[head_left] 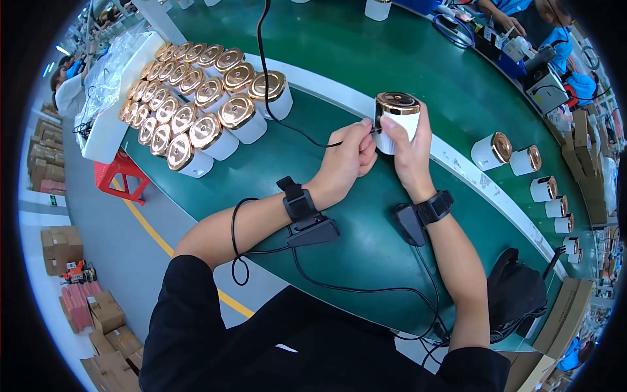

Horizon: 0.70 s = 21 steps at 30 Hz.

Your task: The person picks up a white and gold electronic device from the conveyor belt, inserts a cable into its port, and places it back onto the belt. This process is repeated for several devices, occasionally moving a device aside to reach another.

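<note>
My right hand (416, 157) is wrapped round a white cylindrical device with a shiny gold top (400, 102), held upright over the bench by the pale rail. A dark panel shows on the device's left side. Close against that side, my left hand (346, 162) pinches the end of a black cable (279, 122), which hangs down from above and runs into my fingers. Whether the cable's tip sits in the device is hidden by my fingertips. To the left, several matching white and gold devices (236, 112) stand in close rows on the green bench (287, 202).
A pale rail (450, 157) divides my bench from a green belt, where several more devices (492, 151) stand at right. A white foam box (117, 111) adjoins the rows. Wrist straps trail black cables (353, 289) across the bench; a black bag (516, 287) lies at right. Co-workers sit beyond.
</note>
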Motion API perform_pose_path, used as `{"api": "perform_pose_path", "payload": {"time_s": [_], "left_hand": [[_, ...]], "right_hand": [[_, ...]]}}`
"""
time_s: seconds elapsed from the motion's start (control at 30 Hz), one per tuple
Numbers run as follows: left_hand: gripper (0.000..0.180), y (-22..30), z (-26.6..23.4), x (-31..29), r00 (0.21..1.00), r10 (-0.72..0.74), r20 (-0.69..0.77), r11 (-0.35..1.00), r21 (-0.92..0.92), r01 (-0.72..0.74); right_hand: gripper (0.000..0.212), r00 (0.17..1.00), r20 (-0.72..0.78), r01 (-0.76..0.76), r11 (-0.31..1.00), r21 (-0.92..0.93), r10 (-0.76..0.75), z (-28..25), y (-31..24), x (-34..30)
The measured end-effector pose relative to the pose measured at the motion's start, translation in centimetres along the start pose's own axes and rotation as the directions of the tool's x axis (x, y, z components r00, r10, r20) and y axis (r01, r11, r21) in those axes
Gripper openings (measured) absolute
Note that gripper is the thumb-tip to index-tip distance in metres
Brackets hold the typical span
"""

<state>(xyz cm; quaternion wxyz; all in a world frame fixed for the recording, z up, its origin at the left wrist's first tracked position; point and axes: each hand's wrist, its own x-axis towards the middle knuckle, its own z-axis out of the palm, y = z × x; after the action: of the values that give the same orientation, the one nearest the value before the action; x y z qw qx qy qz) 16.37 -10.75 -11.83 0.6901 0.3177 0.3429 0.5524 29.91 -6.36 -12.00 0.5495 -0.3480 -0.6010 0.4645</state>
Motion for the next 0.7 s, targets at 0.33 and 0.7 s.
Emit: {"api": "perform_pose_path", "payload": {"time_s": [0.33,0.7], "left_hand": [[0.041,0.3,0.4,0.1,0.999,-0.004,-0.033,0.992,0.126,0.008],[0.040,1.2,0.1,0.7,0.993,-0.116,0.010,0.989,0.090,0.115]], "right_hand": [[0.044,0.997,0.035,-0.064,0.997,-0.030,0.065,0.0,0.3,-0.2],[0.045,0.999,0.031,0.008,0.992,-0.126,-0.004,-1.0,0.0,0.4]]}}
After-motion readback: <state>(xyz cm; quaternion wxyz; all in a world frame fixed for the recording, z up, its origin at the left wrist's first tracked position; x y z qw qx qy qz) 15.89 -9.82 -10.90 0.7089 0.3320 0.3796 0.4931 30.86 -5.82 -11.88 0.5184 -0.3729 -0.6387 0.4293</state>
